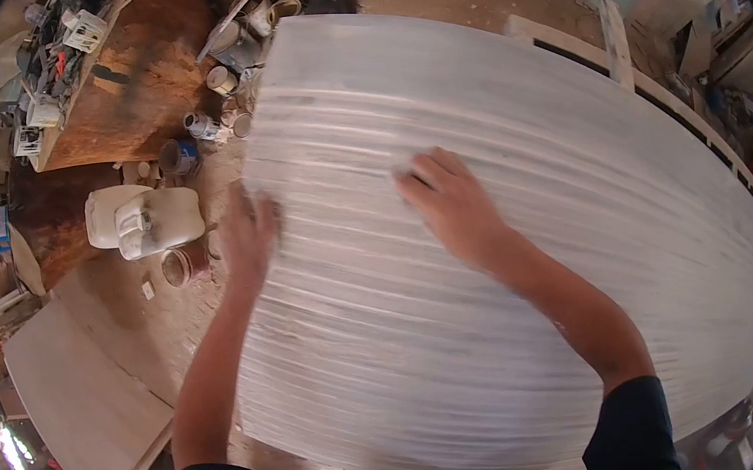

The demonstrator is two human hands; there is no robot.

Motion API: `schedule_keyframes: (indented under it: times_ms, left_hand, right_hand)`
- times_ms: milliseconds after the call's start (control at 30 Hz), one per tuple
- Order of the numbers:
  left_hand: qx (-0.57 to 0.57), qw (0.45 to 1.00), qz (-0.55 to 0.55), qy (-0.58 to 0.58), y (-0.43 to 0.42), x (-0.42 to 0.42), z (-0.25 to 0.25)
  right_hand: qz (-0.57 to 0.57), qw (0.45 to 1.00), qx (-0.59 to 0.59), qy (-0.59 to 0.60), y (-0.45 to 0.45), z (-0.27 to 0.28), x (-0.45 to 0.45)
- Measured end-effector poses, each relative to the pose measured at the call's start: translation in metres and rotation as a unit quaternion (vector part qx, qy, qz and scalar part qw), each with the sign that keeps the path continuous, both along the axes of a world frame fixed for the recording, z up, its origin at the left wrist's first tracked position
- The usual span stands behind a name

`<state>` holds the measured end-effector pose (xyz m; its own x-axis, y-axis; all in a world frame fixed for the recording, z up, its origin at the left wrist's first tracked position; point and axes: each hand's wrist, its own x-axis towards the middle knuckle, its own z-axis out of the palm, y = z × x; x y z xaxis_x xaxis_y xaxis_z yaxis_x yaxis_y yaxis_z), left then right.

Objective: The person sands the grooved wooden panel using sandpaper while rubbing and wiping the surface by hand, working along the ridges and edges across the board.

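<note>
A large pale panel [425,323] with whitish streaks across its face fills the middle of the head view. My right hand [447,193] is on its upper middle, fingers curled down against the surface. A small whitish blur shows at those fingertips, but what they hold is too smeared to name. At the panel's left edge is my left hand [250,236], slightly blurred, its fingers loosely apart with nothing visible in them. Whether it touches the edge or hovers beside it I cannot tell.
Left of the panel stand white plastic jugs [159,222], an open tub [183,265] and a blue can [178,156]. A brown board [86,393] lies lower left. Behind it is a cluttered wooden bench [158,64]. A wooden frame [619,64] borders the far right.
</note>
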<state>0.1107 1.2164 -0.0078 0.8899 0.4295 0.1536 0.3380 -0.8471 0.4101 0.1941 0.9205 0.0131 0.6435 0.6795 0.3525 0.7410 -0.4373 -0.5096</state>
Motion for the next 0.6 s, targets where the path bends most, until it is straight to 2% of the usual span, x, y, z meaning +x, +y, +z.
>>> schedule_keyframes:
  times_ms: [67,167,233,300,333,400,433,467,533,567,600]
  left_hand:
    - [-0.107,0.993,0.003,0.057,-0.012,0.007,0.026]
    - [-0.130,0.991,-0.025,0.025,0.000,0.004,0.015]
    - [-0.146,0.988,-0.026,0.033,0.001,0.003,0.010]
    - [-0.183,0.980,0.000,0.083,-0.009,0.004,0.033]
    - [-0.194,0.973,0.013,0.125,-0.011,0.006,0.043]
    - [-0.204,0.972,0.003,0.116,-0.007,0.003,0.033]
    - [-0.201,0.974,0.002,0.105,-0.002,0.003,0.025]
    - [-0.208,0.973,0.005,0.101,0.000,0.003,0.015]
    - [-0.133,0.990,-0.019,0.049,0.003,-0.003,-0.003]
    - [-0.132,0.990,-0.005,0.050,0.003,-0.005,-0.001]
    - [-0.141,0.988,-0.012,0.057,0.003,-0.005,0.004]
  right_hand:
    - [-0.002,0.999,0.028,-0.029,0.068,-0.006,0.008]
    - [0.010,0.998,0.050,-0.036,0.172,-0.015,0.017]
    - [-0.007,0.999,0.030,-0.040,0.194,-0.009,0.022]
    - [0.062,0.997,-0.025,0.035,0.189,0.000,0.024]
    - [0.023,0.998,0.018,-0.048,0.167,-0.013,0.017]
    - [-0.024,0.999,0.001,-0.030,0.082,-0.019,0.004]
    - [-0.022,0.996,-0.035,-0.078,0.027,-0.016,-0.003]
    - [-0.047,0.994,-0.083,-0.058,-0.027,-0.020,-0.012]
    - [-0.107,0.985,-0.132,-0.033,-0.103,-0.004,-0.026]
    - [-0.116,0.990,-0.077,-0.015,-0.116,0.003,-0.028]
    - [-0.107,0.991,-0.078,-0.020,-0.106,0.008,-0.028]
